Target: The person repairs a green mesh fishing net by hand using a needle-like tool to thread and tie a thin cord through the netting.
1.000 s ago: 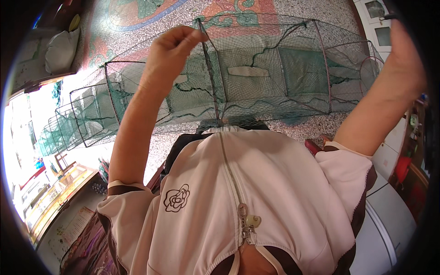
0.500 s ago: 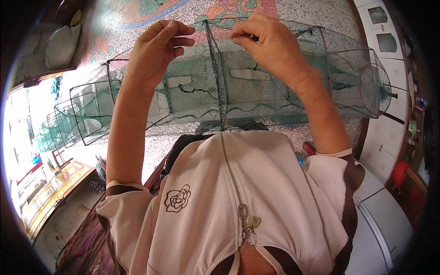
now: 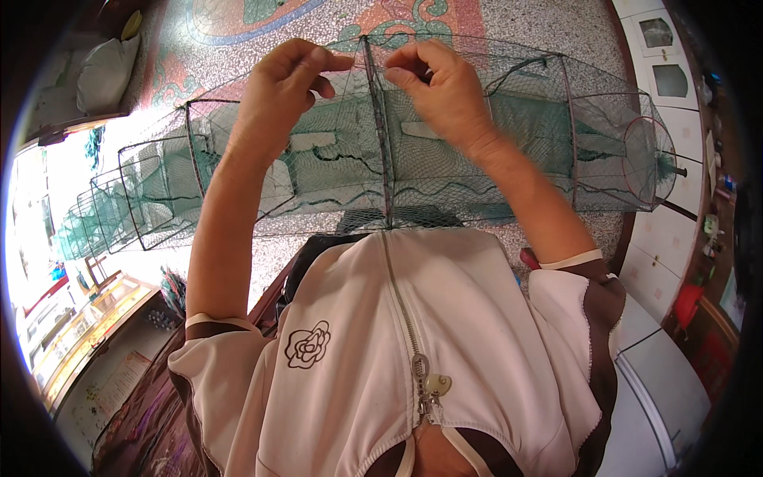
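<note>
A long green mesh net trap point(image 3: 334, 179) with dark square frames lies across in front of me, running from far left to right. Its middle frame bar point(image 3: 378, 119) stands between my two hands, near their fingertips. On the left of that bar, my left hand point(image 3: 278, 91) has thumb and forefinger pinched together at the trap's far edge. From the other side, my right hand point(image 3: 445, 95) is closed in a pinch, fingertips close to the bar. Whatever is between the fingers, perhaps something thin, is too small to make out. A pale strip point(image 3: 314, 142) shows within the mesh.
Speckled floor point(image 3: 548, 48) with a coloured pattern lies beyond the trap. White cabinets point(image 3: 679, 127) line the right side, with a red object point(image 3: 688, 306) near them. A white sack point(image 3: 108, 75) sits at the far left; a glass-topped table point(image 3: 95, 326) stands at the left.
My right hand has moved left and a little down toward the middle bar. My left hand has shifted slightly right, so the two are closer together. The trap has shifted slightly.
</note>
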`<state>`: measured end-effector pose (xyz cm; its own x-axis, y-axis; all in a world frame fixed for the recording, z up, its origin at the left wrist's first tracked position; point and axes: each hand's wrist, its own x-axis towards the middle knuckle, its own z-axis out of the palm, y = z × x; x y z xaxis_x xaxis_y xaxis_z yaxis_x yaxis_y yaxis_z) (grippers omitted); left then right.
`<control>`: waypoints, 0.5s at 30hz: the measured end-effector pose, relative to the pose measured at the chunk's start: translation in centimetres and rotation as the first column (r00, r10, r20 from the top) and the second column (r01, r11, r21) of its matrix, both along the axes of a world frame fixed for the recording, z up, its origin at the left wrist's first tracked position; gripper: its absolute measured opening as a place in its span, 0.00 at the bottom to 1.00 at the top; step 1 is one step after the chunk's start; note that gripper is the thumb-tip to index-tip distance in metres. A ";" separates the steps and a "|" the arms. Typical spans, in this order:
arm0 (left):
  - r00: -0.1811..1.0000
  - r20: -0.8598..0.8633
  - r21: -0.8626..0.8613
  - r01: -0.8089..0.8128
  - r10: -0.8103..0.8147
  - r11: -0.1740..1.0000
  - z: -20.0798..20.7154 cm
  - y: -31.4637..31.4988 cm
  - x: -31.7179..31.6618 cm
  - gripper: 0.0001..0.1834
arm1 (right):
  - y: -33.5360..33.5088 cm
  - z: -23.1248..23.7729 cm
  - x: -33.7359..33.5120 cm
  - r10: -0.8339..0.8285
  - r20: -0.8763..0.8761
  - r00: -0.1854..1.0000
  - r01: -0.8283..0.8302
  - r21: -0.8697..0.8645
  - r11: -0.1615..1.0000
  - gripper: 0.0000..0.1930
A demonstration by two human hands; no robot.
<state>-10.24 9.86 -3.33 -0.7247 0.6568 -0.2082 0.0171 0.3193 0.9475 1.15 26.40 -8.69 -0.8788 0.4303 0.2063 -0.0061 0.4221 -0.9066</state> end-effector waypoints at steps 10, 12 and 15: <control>0.965 0.214 0.130 -0.181 0.150 0.975 -1.5 -0.5 -0.9 0.11 | -2.1 0.6 -1.6 0.058 -0.221 0.974 -0.021 0.167 0.986 0.05; 0.969 0.208 0.148 -0.166 0.133 0.975 -1.3 -0.4 -0.7 0.11 | -2.0 0.6 -1.8 0.081 -0.189 0.979 -0.042 0.202 0.978 0.05; 0.974 0.194 0.178 -0.153 0.118 0.972 -1.3 -0.8 -0.5 0.11 | -2.4 1.7 -2.0 0.032 -0.096 0.995 -0.002 0.294 0.956 0.05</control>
<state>-10.70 9.10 -4.64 -0.7718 0.5949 -0.2246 -0.1908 0.1202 0.9742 -0.83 24.02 -6.99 -0.8543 0.3228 0.4075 -0.0993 0.6681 -0.7374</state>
